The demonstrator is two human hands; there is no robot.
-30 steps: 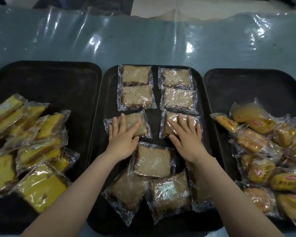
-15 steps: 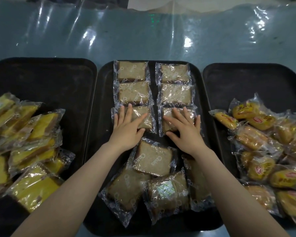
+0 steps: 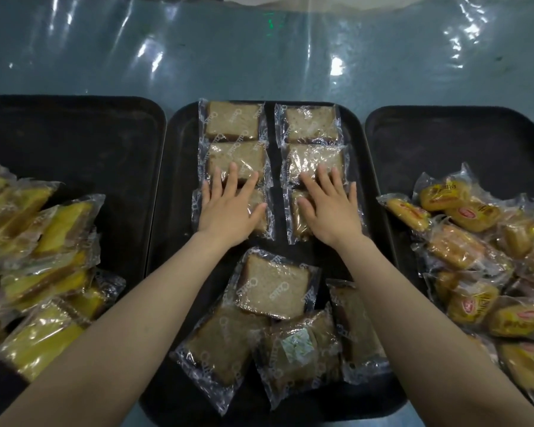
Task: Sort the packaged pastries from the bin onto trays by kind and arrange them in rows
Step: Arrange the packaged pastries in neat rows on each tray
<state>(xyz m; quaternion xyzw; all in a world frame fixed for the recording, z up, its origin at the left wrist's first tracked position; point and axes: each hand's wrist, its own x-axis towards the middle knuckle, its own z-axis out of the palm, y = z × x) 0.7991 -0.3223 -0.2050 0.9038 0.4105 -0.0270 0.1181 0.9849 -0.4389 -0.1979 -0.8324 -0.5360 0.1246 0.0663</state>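
Brown packaged cake slices lie in two columns on the middle black tray (image 3: 179,167). My left hand (image 3: 228,208) lies flat, fingers spread, on the third slice of the left column (image 3: 261,215). My right hand (image 3: 330,208) lies flat on the third slice of the right column (image 3: 296,220). Both hands press down and grip nothing. Two neat slices sit above each hand, such as the top left one (image 3: 232,120). A loose heap of brown slices (image 3: 272,291) sits at the tray's near end between my forearms.
A left black tray (image 3: 74,134) holds a pile of yellow packaged cakes (image 3: 43,248). A right black tray (image 3: 457,140) holds a heap of orange-wrapped pastries (image 3: 475,257). Shiny plastic sheeting (image 3: 259,50) covers the table beyond the trays.
Both hands slid the third-row slices away from me, up against the second row. The left slice, which lay askew, now lines up with its column.
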